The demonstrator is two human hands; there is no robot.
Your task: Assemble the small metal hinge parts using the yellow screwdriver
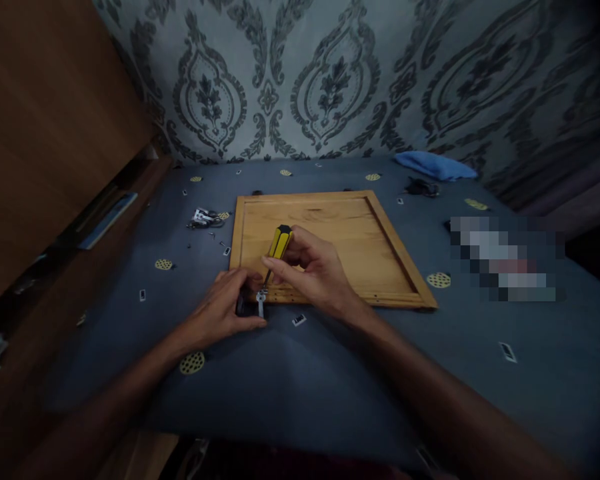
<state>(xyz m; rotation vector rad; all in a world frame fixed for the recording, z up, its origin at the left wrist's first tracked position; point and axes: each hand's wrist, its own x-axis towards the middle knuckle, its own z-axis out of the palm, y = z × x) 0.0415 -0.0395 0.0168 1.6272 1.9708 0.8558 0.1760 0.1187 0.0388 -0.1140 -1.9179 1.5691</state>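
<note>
A wooden framed panel (315, 247), like a small cabinet door, lies flat on the patterned blue-grey cover. At its near left corner sits a metal cabinet hinge (261, 305). My left hand (226, 300) is curled around that hinge, thumb on the near side and fingers on the frame. My right hand (315, 267) grips a screwdriver (279, 245) by its yellow and black handle. Its shaft slants down to the hinge, and the tip meets the metal there. Whether a screw sits under the tip is too small to tell.
More metal hinge-like hardware (205, 218) lies left of the panel, with loose small screws (212, 235) nearby. A blue cloth (436, 165) and a dark object (422, 187) lie at the back right. A blurred-out item (503, 259) is on the right. Wooden furniture (55, 120) borders the left.
</note>
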